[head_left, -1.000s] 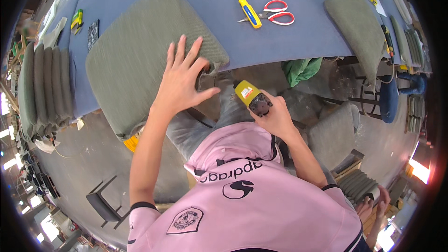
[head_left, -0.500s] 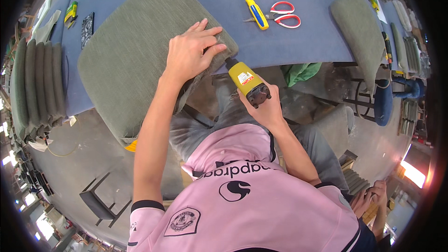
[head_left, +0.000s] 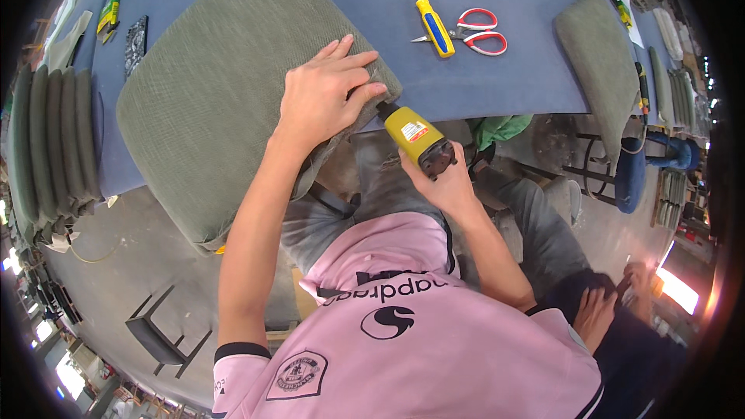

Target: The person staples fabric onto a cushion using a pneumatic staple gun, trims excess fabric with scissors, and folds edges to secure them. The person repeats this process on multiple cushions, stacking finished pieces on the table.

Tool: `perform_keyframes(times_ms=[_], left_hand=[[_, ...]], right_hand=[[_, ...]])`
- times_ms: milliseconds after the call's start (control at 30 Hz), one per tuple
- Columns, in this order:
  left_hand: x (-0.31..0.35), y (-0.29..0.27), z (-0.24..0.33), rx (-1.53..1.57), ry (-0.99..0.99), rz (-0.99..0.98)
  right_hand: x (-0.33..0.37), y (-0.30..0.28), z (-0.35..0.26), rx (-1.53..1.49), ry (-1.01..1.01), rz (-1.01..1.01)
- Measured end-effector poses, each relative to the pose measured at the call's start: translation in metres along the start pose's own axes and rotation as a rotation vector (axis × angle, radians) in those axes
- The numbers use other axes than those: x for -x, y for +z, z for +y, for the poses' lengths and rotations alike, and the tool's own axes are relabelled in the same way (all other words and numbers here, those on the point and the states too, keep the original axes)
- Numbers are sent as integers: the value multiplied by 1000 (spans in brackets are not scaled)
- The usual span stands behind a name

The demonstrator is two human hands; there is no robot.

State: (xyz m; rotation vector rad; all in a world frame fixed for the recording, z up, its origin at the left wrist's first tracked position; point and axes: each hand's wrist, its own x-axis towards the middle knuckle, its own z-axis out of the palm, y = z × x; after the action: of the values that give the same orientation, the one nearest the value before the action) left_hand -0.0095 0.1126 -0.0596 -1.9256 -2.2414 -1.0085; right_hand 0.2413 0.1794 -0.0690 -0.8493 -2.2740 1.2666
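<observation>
A grey-green upholstered seat cushion (head_left: 225,85) lies at the table's near edge, its front corner overhanging. My left hand (head_left: 322,97) rests on the cushion's right side, fingers spread over the fabric and thumb close to the edge. In my right hand (head_left: 450,186) is a yellow handheld power tool (head_left: 411,132) with a black nose; its exact kind is not clear. The nose meets the cushion's edge just below my left thumb, and its very tip is hidden. Loose fabric hangs along the cushion's near edge.
On the blue-grey table (head_left: 512,85) lie a yellow-and-blue screwdriver (head_left: 436,29) and red-and-white-handled scissors (head_left: 481,31). Another cushion (head_left: 597,58) sits at right, with stacked cushions (head_left: 58,140) at left. A co-worker's hand (head_left: 595,318) shows at lower right; a dark chair (head_left: 155,339) stands lower left.
The view has shifted slightly. My left hand and the tool stay together at the cushion's edge. At lower right, the co-worker in dark clothing has come further into view.
</observation>
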Motion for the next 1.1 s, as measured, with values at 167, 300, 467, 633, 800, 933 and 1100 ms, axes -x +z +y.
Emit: perform_keyframes(times_ms=[167,300,467,633,800,933,1100], left_hand=[[-11,-11,-9,178,70,-120],[-4,-37,-2,82,207,-246],[3,-17,-5,236,36,-150],[7,-13,-4,246,-25,-113],[8,-10,0,227,-48,-101],[3,-8,2,194,-28,-122],[1,-34,-2,137,155,-176]], right_hand=[[-14,-6,1,-77,29,-81],[-5,-4,-3,-142,40,-36],[7,1,3,112,-81,3],[6,3,4,74,-34,-49],[2,1,-1,85,-109,-44],[-3,12,30,106,-127,-102],[-5,4,11,-53,17,-106]])
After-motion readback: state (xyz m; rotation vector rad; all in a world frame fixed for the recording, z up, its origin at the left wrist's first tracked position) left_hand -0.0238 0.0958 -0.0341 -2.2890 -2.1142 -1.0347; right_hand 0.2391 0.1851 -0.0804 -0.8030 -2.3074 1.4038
